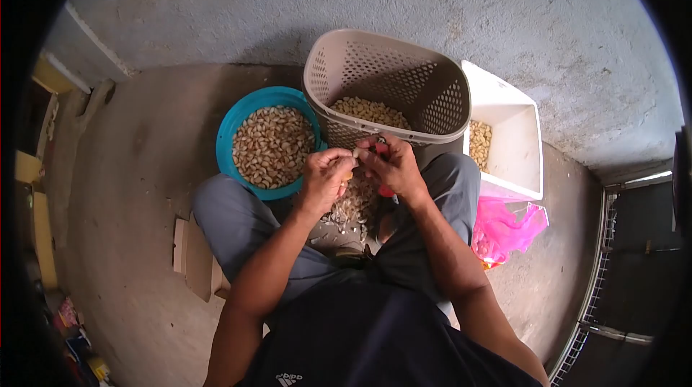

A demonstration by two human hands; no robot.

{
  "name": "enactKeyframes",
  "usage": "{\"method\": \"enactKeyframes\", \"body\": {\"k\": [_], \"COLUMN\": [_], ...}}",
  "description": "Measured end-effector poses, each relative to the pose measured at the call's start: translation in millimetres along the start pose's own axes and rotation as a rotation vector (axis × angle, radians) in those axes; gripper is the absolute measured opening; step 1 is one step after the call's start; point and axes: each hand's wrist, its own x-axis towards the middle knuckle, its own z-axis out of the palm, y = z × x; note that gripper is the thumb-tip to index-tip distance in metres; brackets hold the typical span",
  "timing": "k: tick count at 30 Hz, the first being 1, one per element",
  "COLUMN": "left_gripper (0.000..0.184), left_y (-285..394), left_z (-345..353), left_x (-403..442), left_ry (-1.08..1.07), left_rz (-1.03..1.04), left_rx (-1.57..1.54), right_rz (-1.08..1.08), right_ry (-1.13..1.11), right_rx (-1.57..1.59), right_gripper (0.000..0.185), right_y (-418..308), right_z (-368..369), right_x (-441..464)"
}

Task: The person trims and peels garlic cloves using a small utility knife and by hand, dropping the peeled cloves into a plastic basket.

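My left hand (326, 179) is closed in a pinch on a pale garlic clove (356, 153) in front of the basket. Something orange-yellow shows at its fingers, too small to make out. Close beside it, my right hand (396, 169) is wrapped round a small red-handled tool (382, 148), its fingertips near the clove; the working end is hidden. Below both hands, papery garlic skins (352, 212) lie in a heap on the floor between my feet. A turquoise tub (225, 143) full of unpeeled garlic cloves (271, 145) stands left of my hands.
A tall beige perforated basket (339, 63) holding peeled cloves (371, 112) stands against the wall (238, 5). Right of it, a white foam box (520, 149) holds more cloves (479, 143). A pink plastic bag (504, 228) and a cardboard piece (198, 261) lie on the floor.
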Motion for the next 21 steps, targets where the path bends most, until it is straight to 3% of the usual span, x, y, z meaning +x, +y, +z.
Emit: {"method": "enactKeyframes", "body": {"k": [8, 19, 21], "left_gripper": [0.012, 0.019, 0.021], "left_y": [-0.9, 11.2, 7.9], "left_z": [-1.0, -2.0, -1.6], "left_x": [2.7, 0.4, -0.4], "left_ry": [0.078, -0.020, -0.029], "left_rz": [-0.004, -0.049, 0.035], "left_rx": [-0.077, 0.111, 0.235], "right_rz": [0.199, 0.003, -0.022], "right_ry": [-0.080, -0.032, -0.008], "right_rx": [0.319, -0.127, -0.211], "right_gripper": [0.011, 0.022, 0.021], "right_y": [13.9, 14.7, 13.2], "right_z": [-1.7, -2.8, -3.4], "right_x": [2.8, 5.1, 4.0]}}
